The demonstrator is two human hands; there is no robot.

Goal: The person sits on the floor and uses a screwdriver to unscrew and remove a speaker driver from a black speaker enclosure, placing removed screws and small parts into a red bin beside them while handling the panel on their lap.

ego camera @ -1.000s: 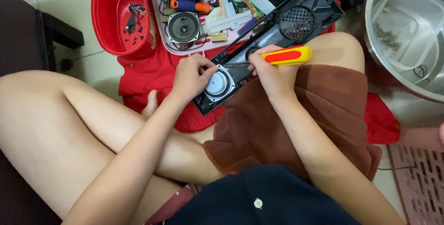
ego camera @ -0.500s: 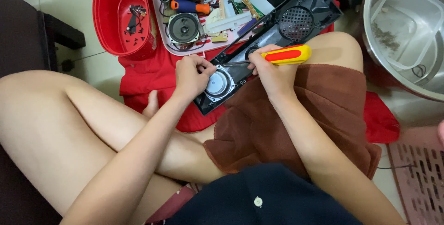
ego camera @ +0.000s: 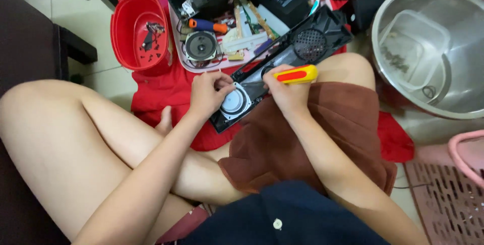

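Whole view shifted down since earlier: red cloth over tiled floor

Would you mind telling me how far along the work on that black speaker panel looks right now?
Done: one loose speaker already lies in the pink tray, and small dark parts, probably screws, sit in the red container.

In hand: the right hand holds a yellow-and-red screwdriver at the black panel, while the left hand steadies it.

Left: a white-coned speaker still sits in the panel.
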